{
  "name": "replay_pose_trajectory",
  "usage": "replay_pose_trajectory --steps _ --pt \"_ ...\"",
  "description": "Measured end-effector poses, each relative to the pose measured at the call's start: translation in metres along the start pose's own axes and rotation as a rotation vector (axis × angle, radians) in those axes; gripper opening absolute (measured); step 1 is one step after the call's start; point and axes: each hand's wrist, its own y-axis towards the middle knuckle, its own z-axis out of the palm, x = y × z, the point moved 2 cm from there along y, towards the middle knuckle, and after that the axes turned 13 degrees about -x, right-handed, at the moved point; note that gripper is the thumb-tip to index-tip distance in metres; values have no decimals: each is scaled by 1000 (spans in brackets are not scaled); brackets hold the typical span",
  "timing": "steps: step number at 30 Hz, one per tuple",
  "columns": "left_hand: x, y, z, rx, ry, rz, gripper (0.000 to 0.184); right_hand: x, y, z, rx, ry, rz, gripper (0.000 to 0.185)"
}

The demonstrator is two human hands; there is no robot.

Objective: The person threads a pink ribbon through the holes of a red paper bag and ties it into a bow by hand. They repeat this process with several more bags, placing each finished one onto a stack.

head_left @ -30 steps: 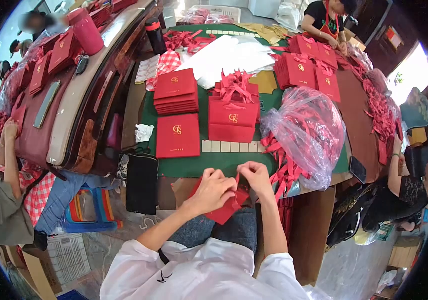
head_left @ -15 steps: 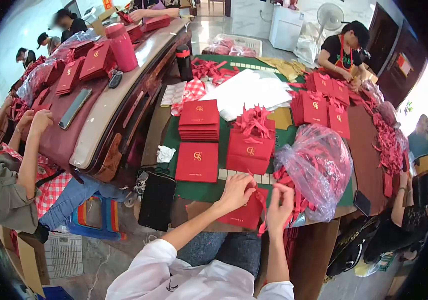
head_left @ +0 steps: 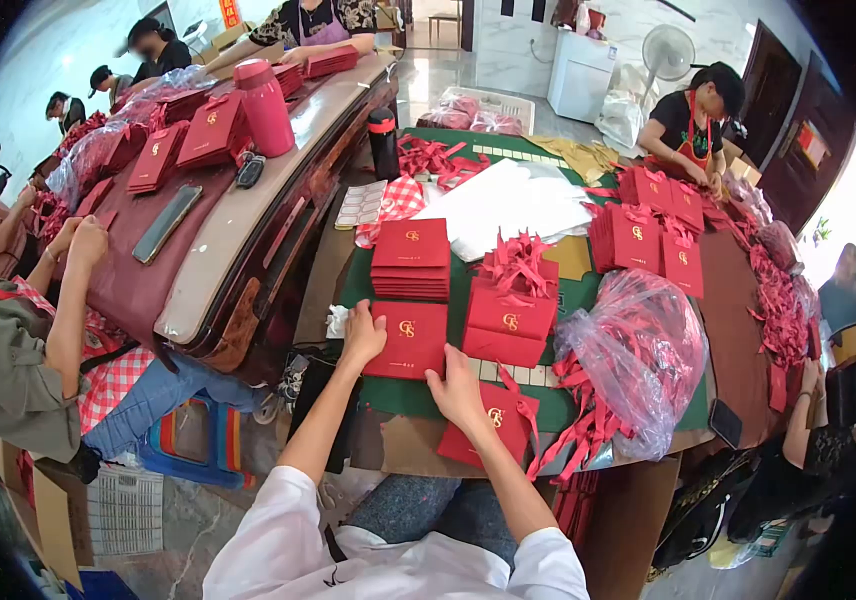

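A flat red gift bag [head_left: 411, 338] with gold lettering lies between my two hands in the head view. My left hand [head_left: 360, 338] grips its left edge, with the thumb over the front. At its lower right corner, my right hand [head_left: 458, 388] holds the side between thumb and fingers. Just behind it is a stack of red bags [head_left: 410, 262]. Under my right wrist sits another red bag [head_left: 483, 440] with a ribbon at its right side. To the right stands a pile of bags [head_left: 511, 318] topped with looped red ribbons [head_left: 518, 265].
A clear plastic bag [head_left: 648, 350] and loose red ribbons [head_left: 593, 425] lie on the right. White sheets [head_left: 513, 200] cover the table's far part. A dark phone [head_left: 725, 424] rests near the right edge. Co-workers [head_left: 693, 130] sit around; a pink bottle [head_left: 264, 110] stands on the left table.
Both my hands have left the ribboned bag in front of me and moved left and forward to the flat red bag. The ribboned bag stays near the table edge.
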Motion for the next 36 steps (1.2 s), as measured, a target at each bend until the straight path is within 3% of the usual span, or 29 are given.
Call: replay_pose_trajectory --steps 2,4,13,16,20,22,27,30,32,36 --pt "3 -1 9 14 36 35 58 -6 2 7 -31 -77 -65 55" --pt "-3 -9 10 57 127 71 66 -6 5 9 24 -58 62 59" --pt "-4 -34 -16 137 221 139 62 15 -16 -20 161 -100 114 59" --pt "-9 -7 -29 -53 171 197 58 24 -9 -25 159 -203 50 56" --pt "-10 64 -25 -37 41 49 66 30 20 -11 -5 -60 -12 54" --pt "-7 97 -13 89 -142 -191 78 40 47 3 -112 -30 -155 57" --pt "6 125 28 190 -179 -317 91 23 117 58 -139 -19 -55 69" --pt "3 126 41 224 -328 -430 85 8 143 79 -156 -66 69 73" --pt "17 134 61 185 -246 -219 74 -9 150 93 -130 -107 166 74" --pt "-11 114 41 145 -184 -207 59 -6 143 88 -27 -182 289 73"
